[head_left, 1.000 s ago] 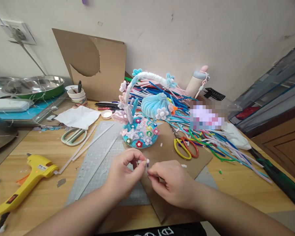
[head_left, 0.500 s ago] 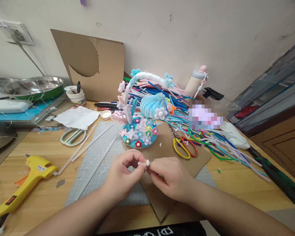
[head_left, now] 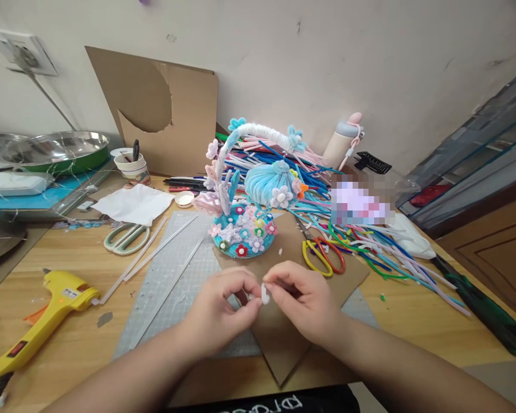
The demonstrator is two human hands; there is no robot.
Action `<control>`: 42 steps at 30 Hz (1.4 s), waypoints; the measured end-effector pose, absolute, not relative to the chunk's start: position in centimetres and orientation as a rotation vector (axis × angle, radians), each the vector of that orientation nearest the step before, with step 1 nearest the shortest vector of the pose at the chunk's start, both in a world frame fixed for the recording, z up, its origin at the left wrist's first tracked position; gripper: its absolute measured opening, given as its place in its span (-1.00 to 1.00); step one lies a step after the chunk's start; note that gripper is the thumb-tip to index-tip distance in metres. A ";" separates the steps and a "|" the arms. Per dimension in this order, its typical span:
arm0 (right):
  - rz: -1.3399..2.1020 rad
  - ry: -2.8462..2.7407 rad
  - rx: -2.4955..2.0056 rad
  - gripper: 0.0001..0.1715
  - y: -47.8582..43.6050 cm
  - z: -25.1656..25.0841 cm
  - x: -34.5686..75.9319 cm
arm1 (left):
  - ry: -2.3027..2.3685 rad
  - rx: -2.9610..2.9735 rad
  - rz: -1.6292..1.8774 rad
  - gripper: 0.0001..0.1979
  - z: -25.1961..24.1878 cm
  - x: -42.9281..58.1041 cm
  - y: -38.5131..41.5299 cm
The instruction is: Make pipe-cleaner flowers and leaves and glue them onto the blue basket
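Between both hands, over the brown cardboard, is a small white fuzzy piece [head_left: 265, 293]. My left hand [head_left: 223, 307] pinches its left side between thumb and forefinger. From the right, the thumb and forefinger of my right hand [head_left: 303, 298] grip the same piece, fingertips close to the left ones. Just beyond the hands stands a blue flower-covered base [head_left: 243, 232] with a white and blue arched handle [head_left: 264, 132]. A pale blue shell-like form [head_left: 266, 183] with flowers shows under the arch.
A yellow glue gun [head_left: 58, 315] lies at left. Scissors with yellow and red handles [head_left: 322, 258] rest on the cardboard [head_left: 348, 281]. Coloured fuzzy stems [head_left: 395, 258] spread at right. White paper [head_left: 133, 203], green-handled scissors [head_left: 126, 238] and a cup [head_left: 131, 166] are at back left.
My right hand has turned and its fingers have opened out a little, with thumb and forefinger still pinched. The white piece now looks longer and more upright between the fingertips.
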State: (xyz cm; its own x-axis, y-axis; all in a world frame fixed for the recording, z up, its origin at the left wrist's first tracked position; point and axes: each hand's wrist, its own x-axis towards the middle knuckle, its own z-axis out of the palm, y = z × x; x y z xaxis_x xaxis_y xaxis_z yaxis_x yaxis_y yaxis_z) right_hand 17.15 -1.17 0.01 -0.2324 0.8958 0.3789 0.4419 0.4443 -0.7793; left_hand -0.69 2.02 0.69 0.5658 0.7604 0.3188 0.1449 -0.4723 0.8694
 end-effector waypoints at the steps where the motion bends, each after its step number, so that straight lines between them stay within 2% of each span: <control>1: 0.727 -1.833 -1.150 -0.92 -1.1 0.0 17.1 | 0.738 1.901 0.918 -0.92 0.8 -0.7 2.0; 6: 0.717 -1.930 -1.038 -0.87 -1.0 0.2 16.8 | 0.796 1.772 1.063 -0.94 0.7 -0.9 1.8; 12: 0.648 -2.015 -0.990 -0.82 -1.5 1.2 16.8 | 0.715 2.014 1.288 -0.91 1.3 -1.4 1.7; 18: 0.662 -2.163 -0.990 -0.80 -2.3 3.5 17.6 | 0.647 2.094 1.194 -0.92 3.2 -1.4 0.7; 20: 0.652 -2.167 -0.983 -0.85 -3.0 4.6 17.9 | 0.645 2.117 1.183 -0.92 4.1 -1.3 0.0; 22: 0.549 -2.111 -0.978 -0.92 -4.3 5.8 18.3 | 0.633 2.172 1.197 -0.90 5.3 -1.1 -1.0; 24: 0.422 -1.974 -0.973 -0.87 -6.1 7.1 18.7 | 0.586 2.249 1.218 -0.89 6.6 -1.0 -2.1; 25: 0.423 -1.901 -0.963 -0.91 -7.0 7.8 18.9 | 0.554 2.287 1.227 -0.88 7.3 -1.0 -2.8; 26: 0.518 -1.855 -0.961 -0.92 -8.0 8.4 19.0 | 0.520 2.321 1.240 -0.87 7.9 -1.0 -3.4; 27: 0.708 -1.831 -0.968 -0.83 -8.9 8.8 19.1 | 0.485 2.359 1.244 -0.86 8.5 -1.0 -4.1; 30: 1.489 -1.649 -1.039 -0.69 -10.9 9.6 18.8 | 0.398 2.525 1.209 -0.83 9.6 -1.4 -5.8; 32: 1.825 -1.389 -1.013 -0.63 -11.5 9.3 18.4 | 0.376 2.653 1.141 -0.81 9.8 -1.7 -6.7; 36: 2.035 -1.056 -0.848 -0.64 -11.6 7.8 18.0 | 0.362 2.807 1.036 -0.76 9.5 -2.2 -7.8; 42: 2.162 -0.949 -0.747 -0.65 -11.3 6.2 18.1 | 0.285 2.861 1.042 -0.67 8.8 -2.2 -8.1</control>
State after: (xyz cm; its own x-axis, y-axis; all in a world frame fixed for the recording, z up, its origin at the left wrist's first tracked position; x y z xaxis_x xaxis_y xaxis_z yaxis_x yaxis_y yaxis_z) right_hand 18.12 -11.32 6.23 -0.6241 0.7455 -0.2341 -0.3322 -0.5244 -0.7840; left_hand -2.20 -8.08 8.81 0.7510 0.2025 0.6285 0.1456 -0.9792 0.1415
